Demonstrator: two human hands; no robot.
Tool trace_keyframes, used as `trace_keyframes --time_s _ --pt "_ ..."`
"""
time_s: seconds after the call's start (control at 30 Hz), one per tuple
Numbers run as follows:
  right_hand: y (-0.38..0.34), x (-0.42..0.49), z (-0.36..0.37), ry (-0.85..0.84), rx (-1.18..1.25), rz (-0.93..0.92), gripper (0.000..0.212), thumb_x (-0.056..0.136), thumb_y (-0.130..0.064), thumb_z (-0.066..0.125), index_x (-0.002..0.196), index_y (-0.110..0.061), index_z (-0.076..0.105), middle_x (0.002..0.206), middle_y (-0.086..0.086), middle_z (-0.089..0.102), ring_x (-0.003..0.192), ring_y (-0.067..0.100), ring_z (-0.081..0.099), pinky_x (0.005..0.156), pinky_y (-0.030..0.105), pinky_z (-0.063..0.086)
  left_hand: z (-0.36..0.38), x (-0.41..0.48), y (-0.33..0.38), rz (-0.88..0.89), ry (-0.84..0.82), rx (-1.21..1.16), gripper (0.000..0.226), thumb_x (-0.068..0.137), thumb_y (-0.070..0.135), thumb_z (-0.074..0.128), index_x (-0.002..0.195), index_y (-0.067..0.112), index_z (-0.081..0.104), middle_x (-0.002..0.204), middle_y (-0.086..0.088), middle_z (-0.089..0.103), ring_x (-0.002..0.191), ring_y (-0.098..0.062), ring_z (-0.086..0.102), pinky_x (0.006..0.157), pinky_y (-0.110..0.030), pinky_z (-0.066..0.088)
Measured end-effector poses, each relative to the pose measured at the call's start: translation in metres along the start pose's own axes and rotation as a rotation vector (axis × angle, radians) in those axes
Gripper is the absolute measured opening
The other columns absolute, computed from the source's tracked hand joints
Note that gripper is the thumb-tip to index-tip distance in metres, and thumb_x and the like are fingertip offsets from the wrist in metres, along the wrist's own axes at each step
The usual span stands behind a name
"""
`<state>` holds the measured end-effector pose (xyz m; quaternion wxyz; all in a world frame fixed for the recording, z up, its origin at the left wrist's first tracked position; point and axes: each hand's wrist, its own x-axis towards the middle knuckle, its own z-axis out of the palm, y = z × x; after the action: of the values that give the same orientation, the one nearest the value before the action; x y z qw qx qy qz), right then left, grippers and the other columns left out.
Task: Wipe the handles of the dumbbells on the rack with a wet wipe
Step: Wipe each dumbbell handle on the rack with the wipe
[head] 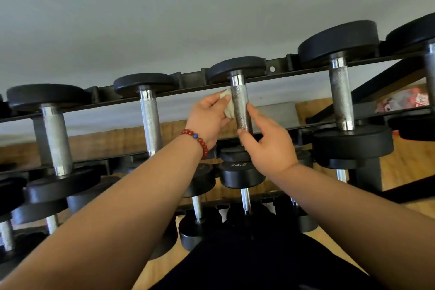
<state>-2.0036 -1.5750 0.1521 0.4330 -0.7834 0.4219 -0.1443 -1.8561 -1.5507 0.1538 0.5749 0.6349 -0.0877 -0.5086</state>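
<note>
The wet wipe [227, 105], bunched in the pinching fingers of the left hand [208, 117], presses the left side of the middle handle [241, 108] on the top tier of the rack [188, 77]. The right hand [268, 146] pinches that handle's lower end. Wiping looks under way; next it needs rubbing round its full length. One wipe and five top-tier handles show.

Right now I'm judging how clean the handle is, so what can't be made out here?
Head view:
The wipe: mostly hidden behind left hand and handle.
The handle's lower end: covered by right hand.
The far-right dumbbell: cut off by the edge.
The red things at right: too blurred to name.
</note>
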Motion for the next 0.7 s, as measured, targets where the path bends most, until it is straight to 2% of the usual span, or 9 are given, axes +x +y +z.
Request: trace_keyframes --time_s 0.07,0.17,0.23,0.3,0.4,0.47,0.6,0.7 --pt "0.0 0.0 0.0 -0.004 -0.013 -0.01 0.062 0.094 -0.035 0.055 0.15 -0.033 0.028 0.131 -0.012 0.051 0.076 -0.001 0.049 0.087 0.028 0.049 0.002 0.008 0.008 -0.003 0.007 -0.029 0.023 0.098 0.014 0.051 0.116 0.005 0.063 0.113 -0.013 0.069 0.105 -0.022 0.067 0.091 -0.034 0.054" --pt "0.0 0.001 0.0 0.007 -0.012 -0.027 0.062 0.094 -0.032 0.055 0.15 -0.03 0.029 0.14 -0.008 0.05 0.069 -0.01 0.04 0.087 0.027 0.049 0.003 0.011 0.013 0.002 -0.01 -0.02 0.021 0.1 0.012 0.048 0.111 0.005 0.063 0.11 -0.014 0.07 0.103 -0.023 0.068 0.09 -0.033 0.055" --pt "0.0 0.001 0.0 0.016 -0.005 -0.022 0.061 0.094 -0.03 0.057 0.149 -0.027 0.031 0.142 -0.007 0.049 0.078 -0.006 0.045 0.092 0.028 0.048 -0.001 0.006 0.007 -0.007 -0.043 -0.03 0.019 0.1 0.012 0.047 0.105 0.009 0.065 0.108 -0.012 0.07 0.102 -0.02 0.068 0.089 -0.031 0.055" --pt "0.0 0.002 0.001 0.022 0.002 -0.018 0.061 0.093 -0.03 0.057 0.149 -0.026 0.032 0.144 -0.007 0.047 0.099 0.001 0.052 0.099 0.028 0.045 -0.005 0.005 0.006 -0.012 -0.06 -0.049 0.018 0.1 0.011 0.047 0.102 0.011 0.065 0.106 -0.01 0.071 0.102 -0.019 0.068 0.089 -0.03 0.055" --pt "0.001 0.003 0.001 0.028 0.013 -0.021 0.061 0.093 -0.028 0.058 0.149 -0.025 0.033 0.145 -0.006 0.047 0.118 0.004 0.049 0.103 0.026 0.042 -0.001 0.014 0.012 -0.015 -0.063 -0.062 0.019 0.1 0.011 0.046 0.105 0.008 0.064 0.107 -0.012 0.07 0.102 -0.021 0.068 0.089 -0.031 0.055" --pt "0.003 0.003 0.002 0.036 0.017 -0.019 0.061 0.093 -0.029 0.058 0.148 -0.024 0.034 0.142 -0.004 0.049 0.118 0.011 0.053 0.099 0.028 0.044 0.003 0.017 0.012 -0.015 -0.078 -0.028 0.021 0.101 0.012 0.045 0.109 0.006 0.063 0.11 -0.014 0.069 0.103 -0.022 0.067 0.091 -0.033 0.055" --pt "0.004 0.003 0.004 0.028 0.02 -0.034 0.065 0.086 -0.04 0.049 0.148 -0.023 0.035 0.139 -0.005 0.052 0.122 0.008 0.05 0.096 0.02 0.04 -0.004 0.012 0.005 -0.046 -0.124 -0.018 0.023 0.101 0.011 0.044 0.114 0.002 0.061 0.116 -0.018 0.067 0.107 -0.024 0.066 0.088 -0.031 0.056" --pt "0.006 0.004 0.004 0.025 0.019 -0.023 0.066 0.086 -0.041 0.049 0.148 -0.024 0.034 0.135 -0.004 0.055 0.115 0.01 0.053 0.091 0.02 0.041 -0.005 0.019 0.011 -0.026 -0.142 -0.055 0.024 0.101 0.012 0.044 0.116 0.001 0.06 0.116 -0.018 0.067 0.107 -0.025 0.066 0.09 -0.033 0.055"
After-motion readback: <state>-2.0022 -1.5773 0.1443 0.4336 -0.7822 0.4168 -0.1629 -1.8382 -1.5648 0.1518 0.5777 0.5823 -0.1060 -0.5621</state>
